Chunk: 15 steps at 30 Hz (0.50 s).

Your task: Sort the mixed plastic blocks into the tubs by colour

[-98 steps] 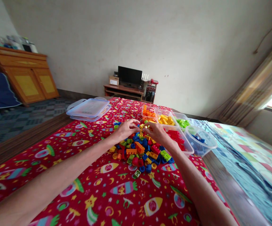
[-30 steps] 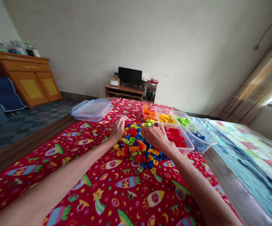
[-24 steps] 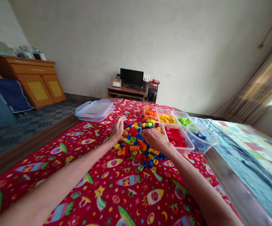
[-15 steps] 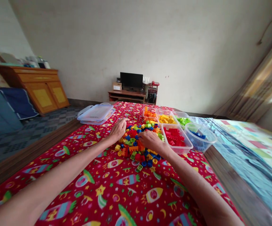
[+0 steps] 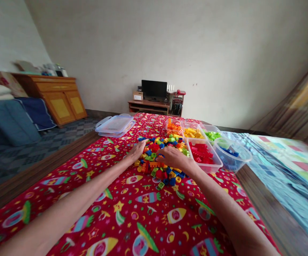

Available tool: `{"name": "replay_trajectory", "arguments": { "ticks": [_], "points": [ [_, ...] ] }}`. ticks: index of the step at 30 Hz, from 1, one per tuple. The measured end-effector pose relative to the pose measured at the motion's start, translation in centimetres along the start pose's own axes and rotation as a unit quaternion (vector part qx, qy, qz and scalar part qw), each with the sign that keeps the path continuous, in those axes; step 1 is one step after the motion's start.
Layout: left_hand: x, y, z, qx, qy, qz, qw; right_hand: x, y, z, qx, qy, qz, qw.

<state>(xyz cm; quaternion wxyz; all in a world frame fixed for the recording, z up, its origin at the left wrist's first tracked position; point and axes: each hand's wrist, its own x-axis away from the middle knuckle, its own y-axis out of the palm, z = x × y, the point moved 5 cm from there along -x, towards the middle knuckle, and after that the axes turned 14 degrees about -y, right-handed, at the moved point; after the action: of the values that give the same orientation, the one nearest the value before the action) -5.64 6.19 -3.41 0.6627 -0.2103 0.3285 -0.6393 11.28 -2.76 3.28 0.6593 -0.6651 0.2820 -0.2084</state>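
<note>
Nothing here can be read. The red cloth carries only pictures of rockets, stars and moons, with no letters. The plastic bricks heaped on it show no print that can be made out. The small box on the far stand is too small to read.

Partly hidden: brick pile under right hand, grip unreadable; forearms cut by bottom edge.

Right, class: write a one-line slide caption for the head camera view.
Left hand and right hand rest on a pile of mixed bricks on a red cloth, beside clear tubs.
</note>
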Motion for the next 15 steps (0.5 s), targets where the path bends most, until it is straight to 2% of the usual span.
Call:
{"name": "replay_trajectory", "arguments": {
  "ticks": [3, 7, 11, 15],
  "points": [
    [0.9, 0.3, 0.9, 0.025, 0.017, -0.009, 0.999, 0.4, 0.0, 0.0, -0.04, -0.024, -0.049, 0.998],
    [1.4, 0.1, 0.6, 0.045, 0.013, 0.004, 0.999, 0.9, -0.8, -0.4, -0.056, -0.037, -0.085, 0.994],
    [1.2, 0.1, 0.3, 0.055, 0.022, 0.011, 0.998, 0.8, -1.0, -1.3, -0.011, -0.021, -0.09, 0.996],
    [1.2, 0.1, 0.4, 0.067, 0.026, 0.02, 0.997, 0.3, -0.1, -1.1, 0.056, -0.011, -0.062, 0.996]
  ]
}}
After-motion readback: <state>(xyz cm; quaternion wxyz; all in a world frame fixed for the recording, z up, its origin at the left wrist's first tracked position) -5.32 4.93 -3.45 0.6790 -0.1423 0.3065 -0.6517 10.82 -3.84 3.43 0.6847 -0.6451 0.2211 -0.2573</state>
